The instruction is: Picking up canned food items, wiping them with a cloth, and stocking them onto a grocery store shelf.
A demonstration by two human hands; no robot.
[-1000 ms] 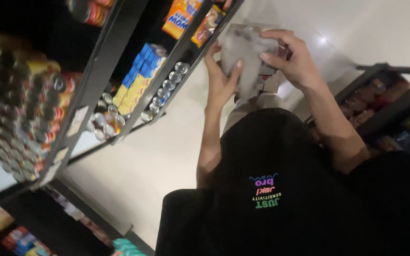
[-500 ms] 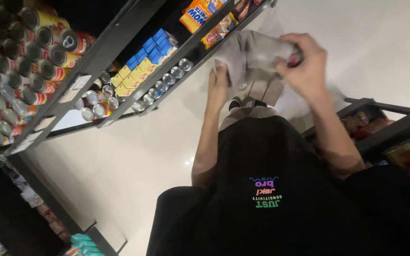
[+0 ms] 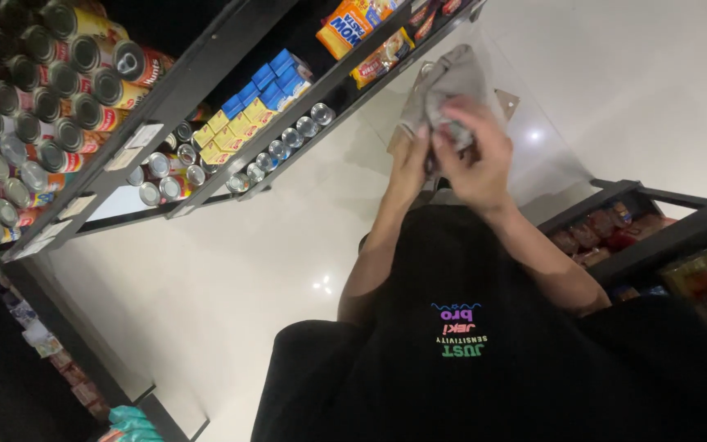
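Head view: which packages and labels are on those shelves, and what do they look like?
Cans: upper left shelves, round silver tops, red and yellow sides.
Small boxes: middle shelf, blue and yellow stacks.
Orange bag: top shelf, yellow and orange.
Shelf tags: small white strips on the shelf edge.
Both hands: holding a grey cloth.

Open pale floor lay left of the hands, wide enough to pass. Far left, dark shelving packed with cans and blue-and-yellow boxes blocked the way. A low black rack closed off the right.
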